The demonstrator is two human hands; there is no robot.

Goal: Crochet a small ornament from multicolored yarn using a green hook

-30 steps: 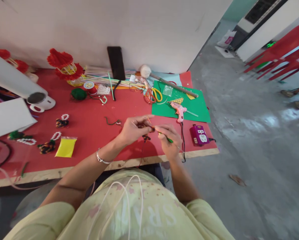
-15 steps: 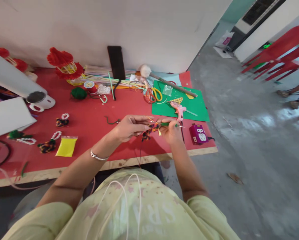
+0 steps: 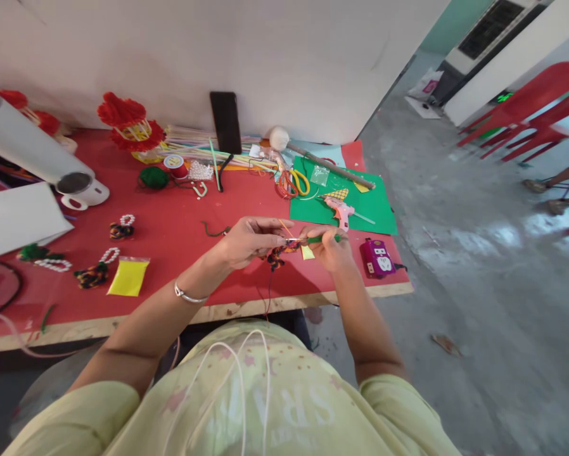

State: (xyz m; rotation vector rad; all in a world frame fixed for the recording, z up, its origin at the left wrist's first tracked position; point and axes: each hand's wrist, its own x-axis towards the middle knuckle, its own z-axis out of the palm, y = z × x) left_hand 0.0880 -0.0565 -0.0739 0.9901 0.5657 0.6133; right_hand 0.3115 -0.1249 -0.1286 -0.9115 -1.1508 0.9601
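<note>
My left hand (image 3: 252, 243) pinches a small crocheted piece (image 3: 275, 257) in dark, orange and purple yarn, above the red tabletop. An orange strand rises past its fingertips, and a dark strand hangs from the piece towards my lap. Closed around a green-handled crochet hook (image 3: 317, 239) is my right hand (image 3: 332, 252); the hook's thin metal end points left and meets the yarn work. Exactly how the yarn loops on the tip is too small to see. A small yellow piece (image 3: 308, 253) lies under the right fingers.
A pink glue gun (image 3: 340, 213) and yellow-handled scissors (image 3: 300, 182) lie beyond my hands. At the right is a purple power socket (image 3: 379, 258). On the left are a white mug (image 3: 85, 192), a yellow packet (image 3: 128, 277) and beaded yarn pieces (image 3: 92, 275). A phone (image 3: 226, 122) leans on the wall.
My right hand has shifted slightly right, drawing the hook back so more of its metal end shows between the hands. The left hand stays nearly in place. The camera view has moved slightly.
</note>
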